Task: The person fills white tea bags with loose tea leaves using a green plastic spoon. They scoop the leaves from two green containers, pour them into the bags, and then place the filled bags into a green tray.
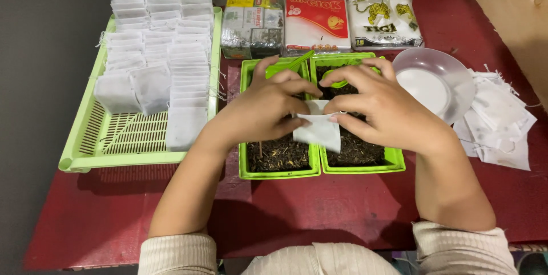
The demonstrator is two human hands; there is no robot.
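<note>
My left hand (264, 106) and my right hand (381, 104) both pinch the top of a small white filter sachet (319, 131). I hold it above two green rectangular trays (279, 171) filled with dark loose dried leaves (354, 150). A green scoop (298, 61) sticks up at the back of the left tray, partly hidden behind my left hand. The sachet hangs down between my hands over the gap between the trays.
A light green slotted basket (114, 138) at the left holds rows of filled white sachets (162, 47). A clear plastic bowl (436, 81) and a pile of flat sachets (502, 124) lie at the right. Three printed packets (317, 21) stand behind the trays on the red table (319, 212).
</note>
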